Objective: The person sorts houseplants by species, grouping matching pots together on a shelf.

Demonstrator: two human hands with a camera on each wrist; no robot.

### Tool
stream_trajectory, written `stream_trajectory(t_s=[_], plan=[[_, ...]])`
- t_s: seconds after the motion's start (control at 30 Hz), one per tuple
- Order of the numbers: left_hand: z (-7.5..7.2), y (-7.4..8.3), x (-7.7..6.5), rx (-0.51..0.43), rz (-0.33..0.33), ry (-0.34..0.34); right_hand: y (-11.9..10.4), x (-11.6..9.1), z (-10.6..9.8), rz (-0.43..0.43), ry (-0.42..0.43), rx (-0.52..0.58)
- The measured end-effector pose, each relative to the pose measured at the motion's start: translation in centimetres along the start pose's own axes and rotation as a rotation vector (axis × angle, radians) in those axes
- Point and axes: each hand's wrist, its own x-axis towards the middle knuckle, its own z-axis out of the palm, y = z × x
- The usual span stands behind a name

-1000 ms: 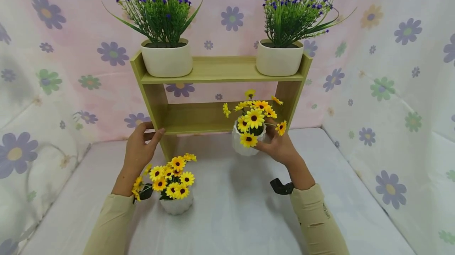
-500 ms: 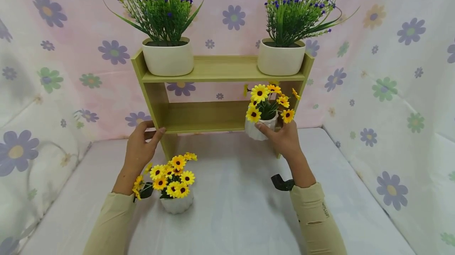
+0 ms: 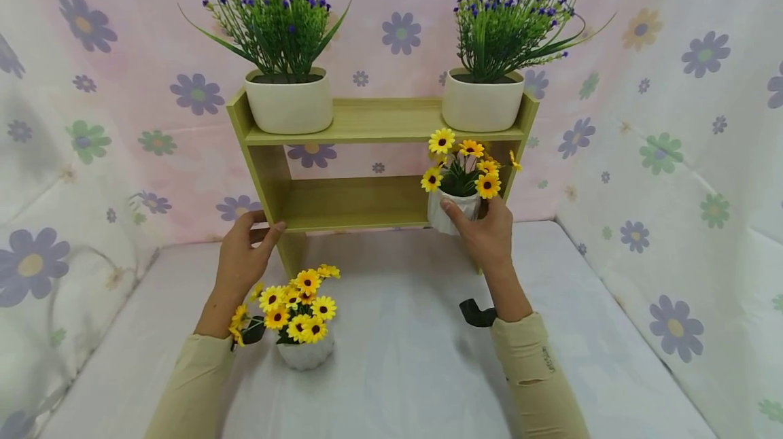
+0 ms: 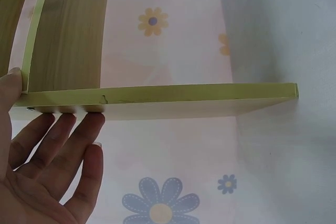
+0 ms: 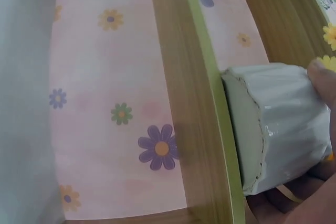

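Note:
My right hand [image 3: 486,232] grips a white ribbed flower pot [image 3: 451,213] with yellow artificial daisies [image 3: 465,166], thumb in front and fingers around the far side. The pot is at the front edge of the middle board of a wooden shelf [image 3: 361,202], at its right end. In the right wrist view the pot's base [image 5: 244,129] faces the board's front edge. My left hand [image 3: 242,252] holds the shelf's left side panel [image 4: 168,94], thumb at the front and fingertips against the outer face. A second white pot [image 3: 306,355] of yellow daisies stands on the table near the left forearm.
Two cream oval planters, left [image 3: 289,106] and right [image 3: 483,104], with purple-flowered plants stand on the top board. A white cloth covers the table [image 3: 391,371]. Floral fabric [image 3: 391,38] surrounds it at the back and sides. Black wrist mounts sit on both arms.
The right hand has carried the pot up and slightly right, from in front of the shelf to the middle board's edge. The pot has turned a little. The left hand stays on the side panel.

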Motion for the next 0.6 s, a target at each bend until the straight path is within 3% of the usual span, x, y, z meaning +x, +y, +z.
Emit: stream_trajectory(t_s=[0.2,0.4,0.6], plan=[[0.0,-0.09,0.06,0.006,-0.004,-0.002,0.25,-0.03,0.45,-0.035,0.13,-0.069],[-0.02,-0.01,0.16,0.009,0.006,-0.002,0.53,0.05,0.71,-0.179,0.274,-0.19],[0.04,-0.14,0.11,0.006,0.008,-0.002,0.47,-0.29,0.86,-0.209,0.332,-0.248]])
